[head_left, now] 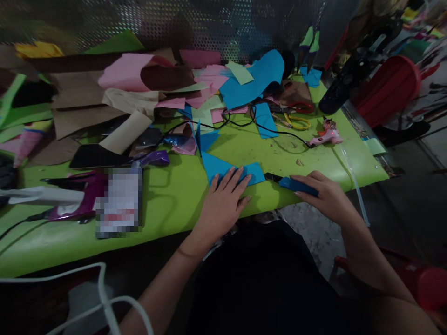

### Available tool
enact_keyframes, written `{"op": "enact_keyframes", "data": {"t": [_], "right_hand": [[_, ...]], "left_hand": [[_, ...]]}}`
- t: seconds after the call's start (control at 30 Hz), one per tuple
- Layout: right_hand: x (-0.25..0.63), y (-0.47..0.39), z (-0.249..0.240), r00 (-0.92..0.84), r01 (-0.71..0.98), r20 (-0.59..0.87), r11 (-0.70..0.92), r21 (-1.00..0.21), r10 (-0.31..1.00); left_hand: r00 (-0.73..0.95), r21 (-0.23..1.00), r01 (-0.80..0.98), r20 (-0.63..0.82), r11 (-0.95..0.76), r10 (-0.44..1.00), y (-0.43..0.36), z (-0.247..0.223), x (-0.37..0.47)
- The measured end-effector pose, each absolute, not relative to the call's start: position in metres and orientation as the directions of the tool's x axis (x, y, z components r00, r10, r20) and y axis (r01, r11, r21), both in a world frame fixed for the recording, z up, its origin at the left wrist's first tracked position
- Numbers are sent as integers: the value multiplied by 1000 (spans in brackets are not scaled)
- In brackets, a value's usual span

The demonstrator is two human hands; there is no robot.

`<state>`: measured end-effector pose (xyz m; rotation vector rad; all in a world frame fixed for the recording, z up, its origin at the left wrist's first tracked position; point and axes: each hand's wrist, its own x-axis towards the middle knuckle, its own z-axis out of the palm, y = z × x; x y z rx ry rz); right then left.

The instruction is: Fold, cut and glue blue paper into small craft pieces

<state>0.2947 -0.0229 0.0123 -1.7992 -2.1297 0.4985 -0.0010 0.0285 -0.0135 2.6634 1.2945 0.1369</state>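
My left hand (223, 200) lies flat, fingers apart, on a folded blue sheet (218, 165) near the front edge of the green table (181, 214). A flap of blue paper stands up behind it. My right hand (323, 193) is wrapped round the blue handle of a utility knife (300, 185). The knife's dark front end points left, close to the right edge of the blue sheet. Whether it touches the paper, I cannot tell.
Pink, brown and blue sheets (253, 81) are heaped along the back. A pink glue gun (328, 136) lies right, its cable crossing the table; a purple one (78, 200) is left. Yellow-handled scissors (298, 123) and a dark bottle (337, 95) stand or lie behind. A red chair (391, 90) is beyond.
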Motion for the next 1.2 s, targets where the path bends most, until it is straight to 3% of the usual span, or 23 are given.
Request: {"op": "enact_keyframes", "data": {"t": [0.17,0.6,1.2], "right_hand": [[289,-22,10,-206,856,21,191,-481,978],[268,-19,16,-260,886,-27,228,-405,965],[255,-19,14,-355,836,5,320,-446,935]], "left_hand": [[616,198,771,6,-605,788,29,-16,-2],[620,186,771,6,-610,785,26,-15,1],[623,227,754,49,-616,781,23,-17,1]]}}
